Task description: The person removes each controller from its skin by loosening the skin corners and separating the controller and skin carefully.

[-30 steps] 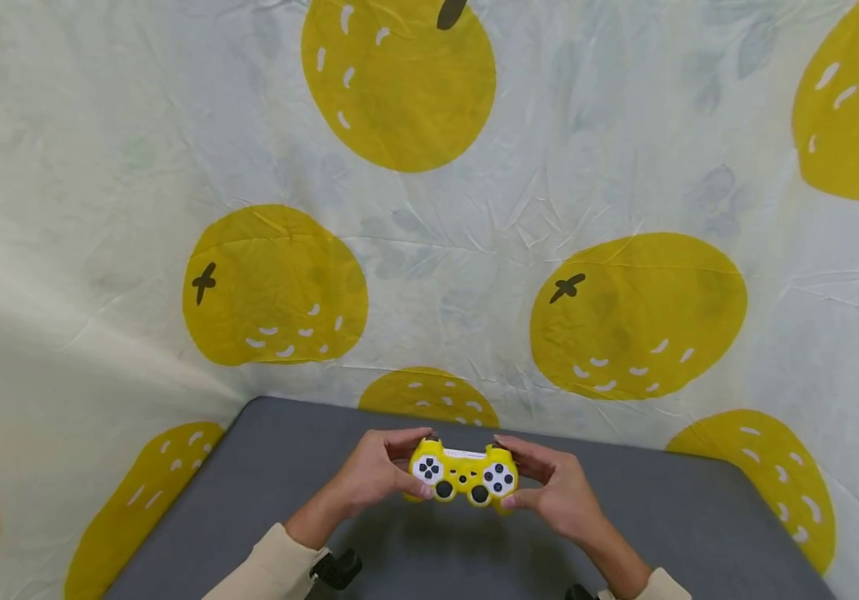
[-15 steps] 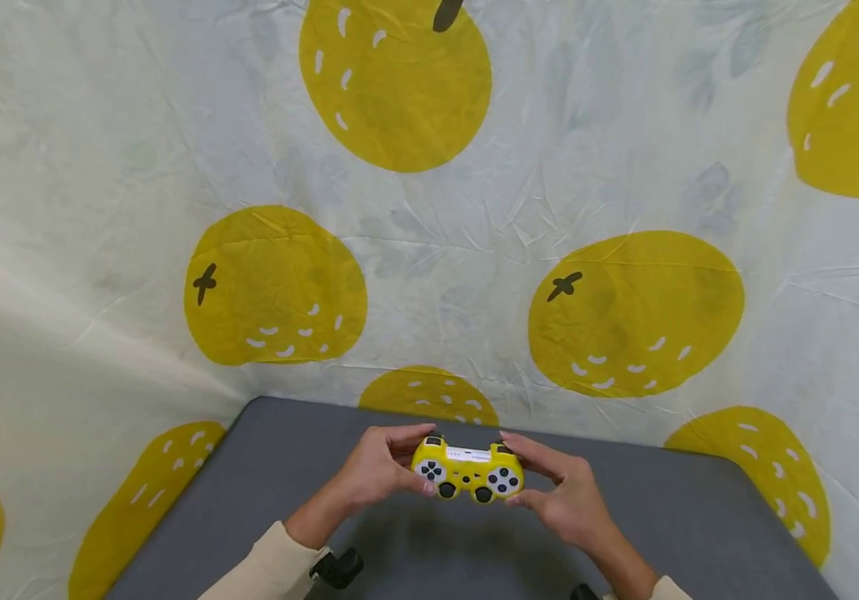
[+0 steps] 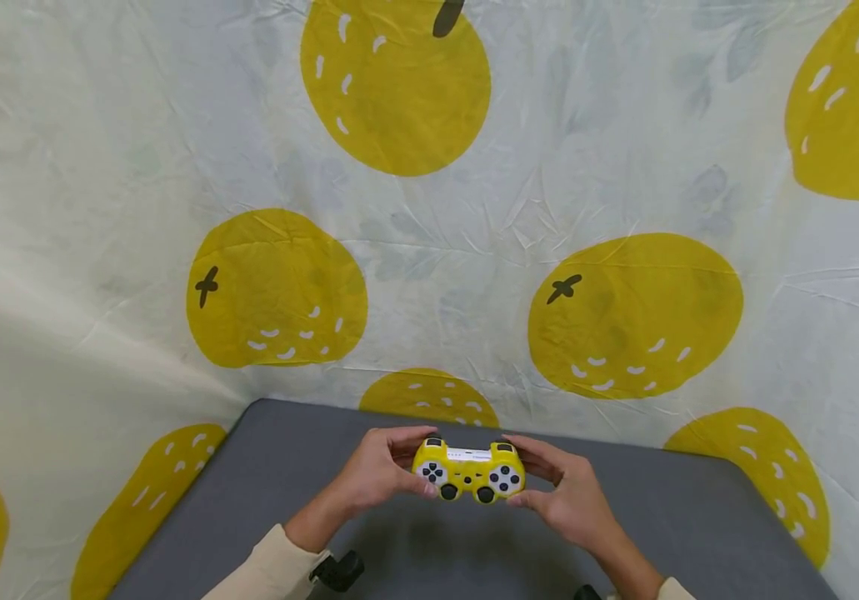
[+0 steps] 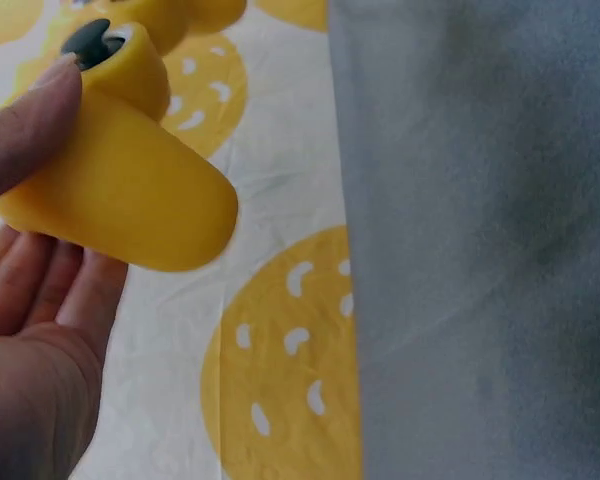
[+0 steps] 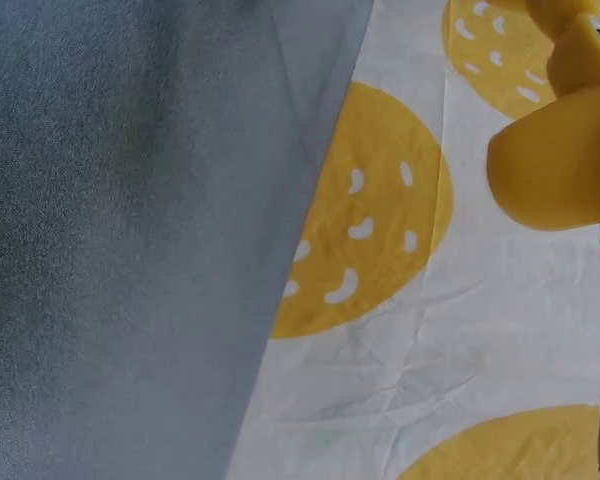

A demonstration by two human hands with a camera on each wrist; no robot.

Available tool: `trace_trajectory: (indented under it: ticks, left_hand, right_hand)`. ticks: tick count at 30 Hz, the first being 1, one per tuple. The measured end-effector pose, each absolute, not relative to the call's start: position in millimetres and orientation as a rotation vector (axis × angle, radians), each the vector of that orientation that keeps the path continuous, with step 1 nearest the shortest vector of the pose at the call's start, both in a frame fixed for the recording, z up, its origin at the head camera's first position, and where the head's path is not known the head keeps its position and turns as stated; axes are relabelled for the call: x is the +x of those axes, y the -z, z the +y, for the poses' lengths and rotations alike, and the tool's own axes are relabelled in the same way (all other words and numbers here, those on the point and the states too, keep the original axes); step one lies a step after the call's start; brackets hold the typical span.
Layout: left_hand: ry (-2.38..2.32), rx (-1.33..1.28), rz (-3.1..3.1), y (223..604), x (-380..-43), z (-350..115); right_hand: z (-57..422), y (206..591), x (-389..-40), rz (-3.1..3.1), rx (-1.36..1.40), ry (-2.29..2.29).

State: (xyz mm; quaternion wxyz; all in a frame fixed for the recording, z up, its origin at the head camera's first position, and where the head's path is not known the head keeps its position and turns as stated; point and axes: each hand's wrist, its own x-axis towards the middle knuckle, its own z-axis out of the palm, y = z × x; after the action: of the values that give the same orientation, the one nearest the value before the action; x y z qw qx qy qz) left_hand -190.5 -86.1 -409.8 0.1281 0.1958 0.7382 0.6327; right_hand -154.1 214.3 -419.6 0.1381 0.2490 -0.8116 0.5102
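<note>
held up over the flat dark grey table (image 3: pixel 309 454), the yellow two-handled plastic game controller (image 3: pixel 468 477) is pinched at its ends by the left hand (image 3: pixel 380 472) and the right hand (image 3: pixel 568 502), so lifting looks done to me, setting down not yet.

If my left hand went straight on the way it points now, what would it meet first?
The yellow game controller, which your left hand grips at one end. Past it, your right hand, holding the other end, looks next in line, though depth is unclear.
</note>
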Motion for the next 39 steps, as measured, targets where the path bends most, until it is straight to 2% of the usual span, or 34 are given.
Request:
trace_trajectory:
  ticks: [16, 39]
  left_hand:
    - [-1.802, 0.46, 2.129, 415.3, -189.9, -90.1]
    - [-1.812, 0.594, 2.221, 418.2, -191.4, -91.0]
  right_hand:
    - [212.5, 424.1, -151.6, -2.593, 0.676, -1.634]
    - [201.5, 428.5, -150.7, -2.365, 0.595, -1.58]
